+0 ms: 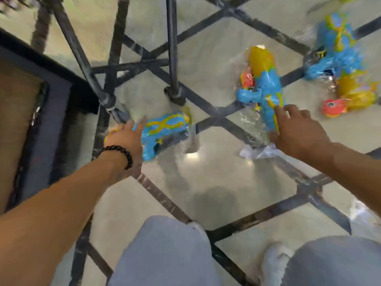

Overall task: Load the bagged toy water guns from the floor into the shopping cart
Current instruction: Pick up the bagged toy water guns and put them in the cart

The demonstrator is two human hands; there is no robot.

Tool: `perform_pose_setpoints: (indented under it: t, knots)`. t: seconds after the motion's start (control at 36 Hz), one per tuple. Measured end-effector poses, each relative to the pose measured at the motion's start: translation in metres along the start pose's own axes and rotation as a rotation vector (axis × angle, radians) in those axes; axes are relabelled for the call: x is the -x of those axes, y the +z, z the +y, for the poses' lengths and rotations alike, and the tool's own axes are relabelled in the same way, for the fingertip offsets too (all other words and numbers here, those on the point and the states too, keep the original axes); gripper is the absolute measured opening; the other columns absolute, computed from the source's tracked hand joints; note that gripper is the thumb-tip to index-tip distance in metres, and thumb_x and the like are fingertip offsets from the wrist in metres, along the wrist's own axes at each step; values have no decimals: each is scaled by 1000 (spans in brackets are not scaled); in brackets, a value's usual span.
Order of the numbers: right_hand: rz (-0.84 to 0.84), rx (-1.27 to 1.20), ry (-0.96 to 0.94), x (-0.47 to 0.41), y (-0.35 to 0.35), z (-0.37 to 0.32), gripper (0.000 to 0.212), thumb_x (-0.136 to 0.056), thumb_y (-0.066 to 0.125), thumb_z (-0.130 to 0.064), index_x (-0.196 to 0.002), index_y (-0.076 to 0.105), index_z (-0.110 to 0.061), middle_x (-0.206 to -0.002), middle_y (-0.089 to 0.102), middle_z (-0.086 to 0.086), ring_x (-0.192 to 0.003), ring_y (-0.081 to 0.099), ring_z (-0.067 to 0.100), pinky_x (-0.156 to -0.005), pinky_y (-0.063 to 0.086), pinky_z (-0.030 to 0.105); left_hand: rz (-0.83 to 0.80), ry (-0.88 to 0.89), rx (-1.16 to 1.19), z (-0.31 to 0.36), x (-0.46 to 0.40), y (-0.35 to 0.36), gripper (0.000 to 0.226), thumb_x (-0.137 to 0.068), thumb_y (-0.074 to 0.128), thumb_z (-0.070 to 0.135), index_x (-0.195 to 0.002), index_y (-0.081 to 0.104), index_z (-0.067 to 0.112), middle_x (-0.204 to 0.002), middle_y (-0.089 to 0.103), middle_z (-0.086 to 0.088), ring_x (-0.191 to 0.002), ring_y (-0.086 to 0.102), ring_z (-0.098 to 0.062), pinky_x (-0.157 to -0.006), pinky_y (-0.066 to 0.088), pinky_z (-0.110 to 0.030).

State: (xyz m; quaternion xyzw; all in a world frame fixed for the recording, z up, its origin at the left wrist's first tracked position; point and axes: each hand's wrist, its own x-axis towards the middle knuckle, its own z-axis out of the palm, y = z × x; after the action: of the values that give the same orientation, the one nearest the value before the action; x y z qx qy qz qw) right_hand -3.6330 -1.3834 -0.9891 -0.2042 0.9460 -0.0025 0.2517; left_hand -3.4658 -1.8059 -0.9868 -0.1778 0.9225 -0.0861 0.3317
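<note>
The tiled floor fills most of the frame: pale, glossy squares crossed by dark grout bands, slick enough to mirror light. At left stands what is most likely the shopping cart, a dark-rimmed body with a tan inner panel, and black metal tubes rising from a foot at centre; whether those tubes belong to the cart is hard to tell through the blur.

Four bagged toy water guns show. The far-right pair lies on the floor at upper right, blue and yellow plastic with an orange piece, under crinkled clear film. The centre bagged gun, blue with a yellow tank and orange part, lies mid-right. The left bagged gun, blue with yellow scrollwork, sits at centre-left, close to the cart's corner.

The left hand, with a black beaded bracelet at the wrist, has its fingers curled round the rear of the left gun. The right hand has its fingers spread over the lower end of the centre gun, touching its bag; a firm grip is not evident.

For a good pickup, I would close on the hard plastic body rather than loose film, which is slippery and may slide or tear, then lift both clear of the tubes before swinging left to the cart.
</note>
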Motion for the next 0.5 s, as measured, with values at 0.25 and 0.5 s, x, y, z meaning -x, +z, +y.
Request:
perform_pose_setpoints:
  t: [0.25, 0.5]
  knots:
    - [89, -129, 62, -82, 75, 9, 108, -79, 78, -60, -158, 9, -34, -160, 12, 13, -120, 44, 55, -83, 51, 67, 30, 31, 85, -20, -89, 88, 122, -80, 76, 49, -150, -24, 52, -167, 12, -12, -150, 23, -37, -116, 34, -53]
    - [144, -299, 117, -93, 89, 14, 120, -76, 89, -39, -158, 2, -50, -159, 11, 12, -101, 57, 57, -91, 52, 58, -17, 162, 222, -39, -106, 96, 129, -66, 84, 55, -155, -10, 55, -127, 48, -8, -112, 61, -35, -94, 51, -41]
